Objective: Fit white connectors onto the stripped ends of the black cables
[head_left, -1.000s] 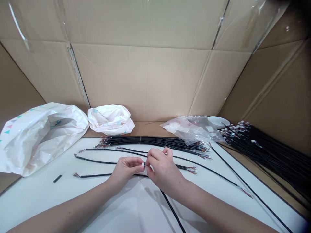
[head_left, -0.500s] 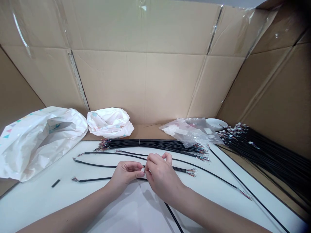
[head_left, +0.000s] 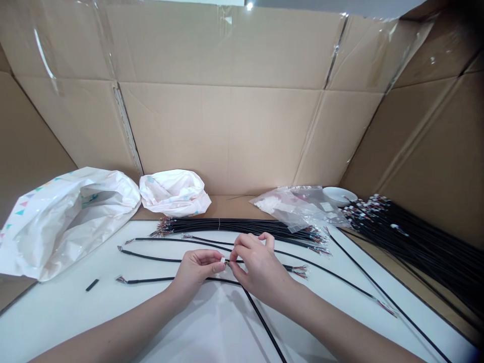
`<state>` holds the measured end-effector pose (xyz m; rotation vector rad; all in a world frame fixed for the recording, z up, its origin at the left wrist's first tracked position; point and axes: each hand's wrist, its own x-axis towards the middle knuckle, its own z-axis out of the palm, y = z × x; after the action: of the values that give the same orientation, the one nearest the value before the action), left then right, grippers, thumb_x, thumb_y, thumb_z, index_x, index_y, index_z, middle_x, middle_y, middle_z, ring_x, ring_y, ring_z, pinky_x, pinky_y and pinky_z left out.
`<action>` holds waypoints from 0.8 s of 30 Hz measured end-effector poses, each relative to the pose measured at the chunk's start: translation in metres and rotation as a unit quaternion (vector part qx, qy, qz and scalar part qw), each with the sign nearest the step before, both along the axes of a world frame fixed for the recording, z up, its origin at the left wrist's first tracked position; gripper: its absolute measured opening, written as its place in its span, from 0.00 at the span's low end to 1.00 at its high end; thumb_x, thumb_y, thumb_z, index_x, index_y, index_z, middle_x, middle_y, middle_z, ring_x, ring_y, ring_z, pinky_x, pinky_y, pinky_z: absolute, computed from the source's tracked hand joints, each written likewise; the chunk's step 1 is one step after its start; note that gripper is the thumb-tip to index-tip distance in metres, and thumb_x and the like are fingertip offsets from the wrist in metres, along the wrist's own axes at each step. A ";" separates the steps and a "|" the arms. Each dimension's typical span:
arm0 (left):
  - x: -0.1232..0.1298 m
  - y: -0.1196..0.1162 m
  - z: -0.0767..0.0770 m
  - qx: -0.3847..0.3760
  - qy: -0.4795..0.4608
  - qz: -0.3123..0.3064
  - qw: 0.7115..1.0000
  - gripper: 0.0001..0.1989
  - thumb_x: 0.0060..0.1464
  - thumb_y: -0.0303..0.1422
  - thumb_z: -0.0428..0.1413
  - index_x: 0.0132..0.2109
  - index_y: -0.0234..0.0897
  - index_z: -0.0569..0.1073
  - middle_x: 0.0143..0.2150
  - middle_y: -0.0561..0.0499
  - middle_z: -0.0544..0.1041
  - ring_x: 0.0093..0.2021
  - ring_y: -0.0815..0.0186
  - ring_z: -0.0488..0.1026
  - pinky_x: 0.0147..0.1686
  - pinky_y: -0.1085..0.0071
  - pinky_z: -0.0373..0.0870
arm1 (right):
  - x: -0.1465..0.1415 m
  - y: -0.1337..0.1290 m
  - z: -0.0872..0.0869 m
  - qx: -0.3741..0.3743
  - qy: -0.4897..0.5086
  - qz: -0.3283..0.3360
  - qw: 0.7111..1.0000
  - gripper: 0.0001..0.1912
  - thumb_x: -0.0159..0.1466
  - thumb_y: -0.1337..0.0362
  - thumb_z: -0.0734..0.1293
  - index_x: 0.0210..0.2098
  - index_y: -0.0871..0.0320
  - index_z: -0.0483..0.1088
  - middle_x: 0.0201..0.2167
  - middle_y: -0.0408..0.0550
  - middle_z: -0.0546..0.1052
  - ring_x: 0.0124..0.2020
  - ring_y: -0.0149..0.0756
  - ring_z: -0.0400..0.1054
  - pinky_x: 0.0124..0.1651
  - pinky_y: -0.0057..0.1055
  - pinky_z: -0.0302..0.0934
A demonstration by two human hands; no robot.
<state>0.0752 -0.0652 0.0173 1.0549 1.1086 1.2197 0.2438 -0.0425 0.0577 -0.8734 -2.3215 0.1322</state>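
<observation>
Between the thumb and fingers of my left hand [head_left: 198,269] is a small white connector [head_left: 223,260]. My right hand [head_left: 257,262] pinches thin wires [head_left: 228,263] just right of the connector; whether a wire sits inside it is too small to tell. A black cable [head_left: 262,320] runs from under my right hand toward the front edge. Behind and beside my hands lie several black cables [head_left: 151,279] with bare coloured wire ends [head_left: 300,271].
A tied bundle of black cables [head_left: 242,225] lies at the back. Behind it are a clear plastic bag [head_left: 298,204] with white pieces and a white bowl [head_left: 339,194]. More cables [head_left: 427,242] are piled right. Two white bags [head_left: 174,194] stand left, near a short black strip [head_left: 92,285].
My right fingers have drawn slightly apart from the left ones, so the white connector and thin wires show between them. The view has tilted a little upward.
</observation>
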 end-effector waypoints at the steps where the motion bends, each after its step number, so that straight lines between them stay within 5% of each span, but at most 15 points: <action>1: 0.000 0.000 0.000 0.001 -0.003 0.000 1.000 0.09 0.37 0.32 0.65 0.29 0.33 0.77 0.26 0.52 0.75 0.27 0.74 0.66 0.29 0.79 0.62 | -0.001 -0.001 -0.001 0.004 -0.004 0.000 1.000 0.05 0.55 0.73 0.61 0.24 0.60 0.66 0.27 0.43 0.68 0.32 0.30 0.59 0.46 0.38 0.39; 17: 0.001 -0.003 0.004 0.007 -0.002 -0.030 1.000 0.07 0.38 0.31 0.64 0.28 0.34 0.77 0.26 0.53 0.75 0.26 0.74 0.67 0.30 0.79 0.64 | -0.006 -0.005 -0.005 0.010 -0.081 -0.011 0.997 0.07 0.57 0.74 0.58 0.27 0.62 0.65 0.31 0.48 0.67 0.34 0.33 0.58 0.43 0.39 0.41; 21: 0.000 -0.002 0.004 0.012 0.001 -0.019 1.000 0.08 0.37 0.31 0.64 0.29 0.34 0.77 0.28 0.52 0.76 0.28 0.72 0.68 0.31 0.78 0.64 | -0.003 -0.002 0.005 -0.074 -0.062 0.002 0.995 0.07 0.60 0.72 0.58 0.28 0.61 0.66 0.32 0.46 0.68 0.36 0.32 0.59 0.45 0.39 0.41; 24: -0.001 0.000 0.002 0.017 0.006 -0.009 1.000 0.09 0.37 0.32 0.65 0.29 0.34 0.77 0.27 0.52 0.76 0.28 0.72 0.68 0.29 0.78 0.63 | 0.003 0.011 0.009 -0.206 -0.009 -0.006 0.978 0.09 0.61 0.67 0.58 0.27 0.61 0.66 0.32 0.45 0.68 0.36 0.32 0.60 0.43 0.35 0.45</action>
<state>0.0738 -0.0655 0.0193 1.0965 1.0896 1.2233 0.2464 -0.0317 0.0666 -1.0901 -2.3420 0.6212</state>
